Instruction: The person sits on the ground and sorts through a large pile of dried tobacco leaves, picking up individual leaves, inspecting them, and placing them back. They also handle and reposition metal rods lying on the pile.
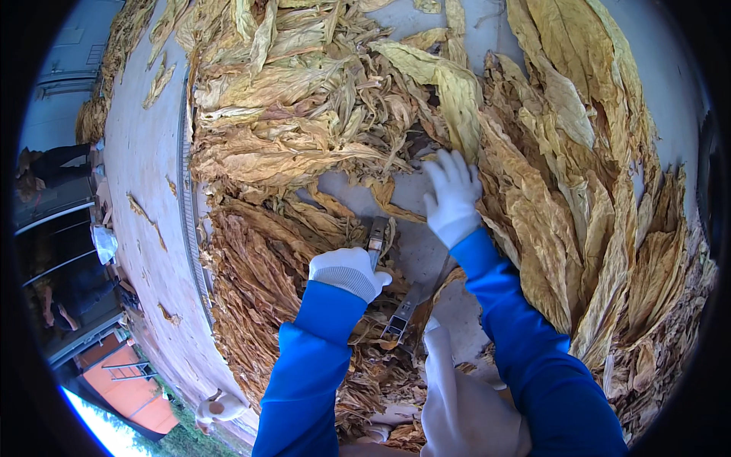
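Observation:
My left hand [342, 271], in a white knit glove, rests its back toward me beside a metal bar [377, 233], its thumb pointing right. Its curled fingers are hidden, and I cannot tell whether they grip the bar. Brown dried leaves [257, 257], probably tobacco, lie fanned out to its left. Nearer to me is a second metal piece [402, 314] with a square open end. My right hand [454, 197], also gloved, reaches forward with fingers spread, touching or just above the tip of a long yellow leaf [460, 108] over the grey floor [420, 248].
A big pile of yellow-brown leaves [548, 228] lies on the right, another heap [285, 114] ahead. My pale-clothed leg [468, 400] is close below. Left of the leaves runs a floor grate [191, 228]. A dog [220, 407], a ladder [128, 371] and people [57, 165] are farther off.

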Demonstrator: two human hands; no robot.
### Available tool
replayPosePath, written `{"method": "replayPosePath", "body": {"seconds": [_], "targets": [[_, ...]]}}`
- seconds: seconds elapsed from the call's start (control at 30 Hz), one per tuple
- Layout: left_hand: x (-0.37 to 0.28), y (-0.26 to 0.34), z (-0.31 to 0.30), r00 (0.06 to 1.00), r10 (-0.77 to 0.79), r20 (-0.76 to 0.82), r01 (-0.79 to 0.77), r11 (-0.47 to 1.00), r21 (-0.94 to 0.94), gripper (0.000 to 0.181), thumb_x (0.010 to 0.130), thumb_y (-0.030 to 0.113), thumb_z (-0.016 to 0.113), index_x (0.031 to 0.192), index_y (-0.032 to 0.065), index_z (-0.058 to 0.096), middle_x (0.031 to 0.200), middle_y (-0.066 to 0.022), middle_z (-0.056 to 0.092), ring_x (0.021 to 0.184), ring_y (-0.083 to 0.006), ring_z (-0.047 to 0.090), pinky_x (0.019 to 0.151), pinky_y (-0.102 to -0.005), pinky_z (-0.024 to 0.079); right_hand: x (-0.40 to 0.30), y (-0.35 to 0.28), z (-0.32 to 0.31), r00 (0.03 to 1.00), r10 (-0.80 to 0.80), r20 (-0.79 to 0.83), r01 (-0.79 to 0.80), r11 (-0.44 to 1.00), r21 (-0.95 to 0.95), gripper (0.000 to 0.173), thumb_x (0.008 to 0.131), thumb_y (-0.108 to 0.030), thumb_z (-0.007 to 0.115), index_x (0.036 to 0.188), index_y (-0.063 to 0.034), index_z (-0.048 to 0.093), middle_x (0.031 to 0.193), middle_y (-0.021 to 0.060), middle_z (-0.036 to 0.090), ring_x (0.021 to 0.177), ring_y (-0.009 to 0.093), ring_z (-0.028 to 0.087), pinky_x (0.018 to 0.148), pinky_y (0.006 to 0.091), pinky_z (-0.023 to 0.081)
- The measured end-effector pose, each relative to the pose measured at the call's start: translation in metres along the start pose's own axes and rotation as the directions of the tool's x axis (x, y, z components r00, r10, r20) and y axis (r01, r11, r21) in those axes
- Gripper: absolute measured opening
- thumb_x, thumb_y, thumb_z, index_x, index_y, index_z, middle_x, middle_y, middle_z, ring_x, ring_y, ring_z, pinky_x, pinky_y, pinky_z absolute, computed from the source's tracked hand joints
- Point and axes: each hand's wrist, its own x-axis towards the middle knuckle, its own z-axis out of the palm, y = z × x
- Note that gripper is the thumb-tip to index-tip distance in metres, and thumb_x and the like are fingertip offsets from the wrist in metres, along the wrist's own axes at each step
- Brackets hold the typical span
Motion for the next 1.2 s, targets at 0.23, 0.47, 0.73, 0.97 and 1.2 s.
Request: {"method": "replayPosePath", "body": {"seconds": [0.23, 0.47, 0.73, 0.97, 1.2], "targets": [[0.019, 0.010, -0.006, 0.985, -0.017, 0.172, -0.008, 0.989, 0.148, 0.050, 0.071, 0.053, 0.063, 0.095, 0.0093, 0.067, 0.091, -0.0089, 0.067, 0.087, -0.0242, 0.064, 0.074, -0.0351, 0.050, -0.013, -0.022, 0.041, 0.777, -0.484, 0.401, 0.317, 0.853, 0.414, 0.052, 0.066, -0.008, 0.066, 0.115, -0.0188, 0.054, 0.116, 0.0052, 0.055, 0.112, 0.025, 0.049, 0.096, 0.0430, 0.036], [0.029, 0.019, -0.004, 0.975, -0.102, 0.196, 0.077, 0.988, 0.132, 0.039, 0.074, 0.041, 0.064, 0.099, 0.0115, 0.066, 0.094, -0.0077, 0.067, 0.090, -0.0239, 0.064, 0.075, -0.0348, 0.050, -0.002, -0.016, 0.058, 0.674, -0.487, 0.555, 0.143, 0.823, 0.549, 0.051, 0.064, -0.008, 0.070, 0.112, -0.0175, 0.056, 0.112, 0.0057, 0.056, 0.106, 0.028, 0.051, 0.089, 0.0390, 0.042], [0.023, 0.017, 0.014, 0.999, -0.053, 0.001, 0.052, 0.998, 0.017, 0.025, 0.082, 0.025, 0.055, 0.102, 0.0129, 0.064, 0.094, -0.0112, 0.066, 0.087, -0.0271, 0.064, 0.073, -0.0364, 0.050, 0.005, -0.029, 0.047, 0.652, -0.550, 0.522, 0.278, 0.814, 0.510, 0.042, 0.061, -0.017, 0.074, 0.100, -0.0166, 0.057, 0.101, 0.0039, 0.057, 0.100, 0.027, 0.054, 0.084, 0.0405, 0.042], [0.009, 0.018, 0.013, 0.966, -0.251, 0.057, 0.250, 0.968, 0.020, 0.043, 0.074, 0.030, 0.061, 0.108, 0.0024, 0.056, 0.103, -0.0157, 0.062, 0.095, -0.0314, 0.062, 0.080, -0.0366, 0.050, -0.008, -0.033, 0.050, 0.721, -0.510, 0.469, 0.354, 0.853, 0.384, 0.042, 0.061, -0.023, 0.075, 0.099, -0.0202, 0.056, 0.097, -0.0001, 0.059, 0.100, 0.021, 0.054, 0.085, 0.0367, 0.037], [0.007, 0.008, 0.016, 0.988, -0.151, 0.037, 0.147, 0.986, 0.081, 0.051, 0.075, 0.036, 0.061, 0.112, 0.0017, 0.051, 0.102, -0.0160, 0.062, 0.095, -0.0315, 0.061, 0.081, -0.0388, 0.048, 0.002, -0.026, 0.036, 0.725, -0.512, 0.461, 0.418, 0.859, 0.296, 0.042, 0.060, -0.028, 0.076, 0.097, -0.0218, 0.058, 0.095, -0.0024, 0.061, 0.097, 0.019, 0.054, 0.086, 0.0360, 0.034]]}}
